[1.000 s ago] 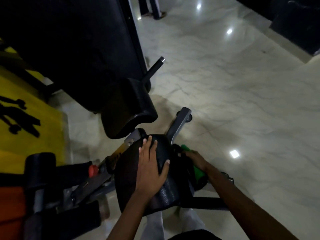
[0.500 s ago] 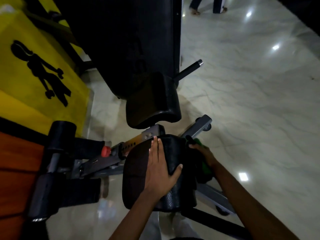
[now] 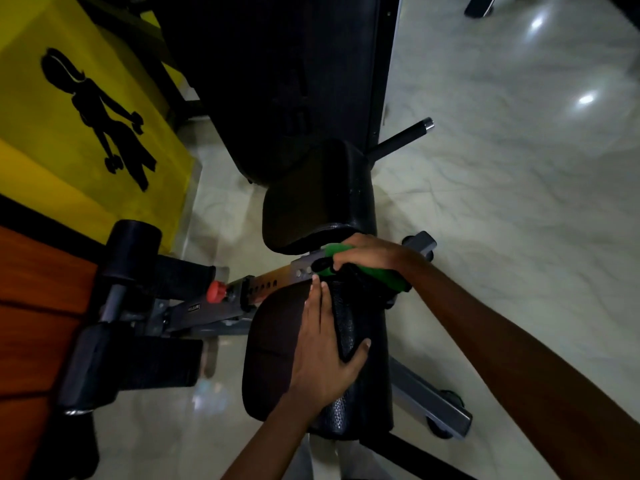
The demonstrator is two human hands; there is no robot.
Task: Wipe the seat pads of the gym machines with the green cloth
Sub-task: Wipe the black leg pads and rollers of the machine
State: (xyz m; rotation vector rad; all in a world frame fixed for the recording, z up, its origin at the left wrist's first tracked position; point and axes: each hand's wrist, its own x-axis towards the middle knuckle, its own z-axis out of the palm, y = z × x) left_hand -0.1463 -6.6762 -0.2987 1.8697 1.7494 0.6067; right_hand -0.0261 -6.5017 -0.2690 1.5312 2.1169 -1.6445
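Crowding our near seat pad [image 3: 277, 344] are a second black pad [image 3: 318, 199] just beyond it and a red knob [image 3: 215, 291] on the metal rail to its left. Our left hand [image 3: 325, 344] lies flat, fingers together, on the textured black pad, while our right hand [image 3: 367, 254] is clenched around the bunched green cloth [image 3: 381, 277] at the pad's far edge. Pale marble floor [image 3: 519, 202] lies open to the right.

Black bumpy leather-look seat pad [image 3: 349, 403], slightly shiny. Soft green cloth [image 3: 375, 273], matt. Grey metal frame bar [image 3: 429, 400], smooth. Pale marble-look floor [image 3: 519, 202], very glossy. Red plastic knob [image 3: 216, 291].
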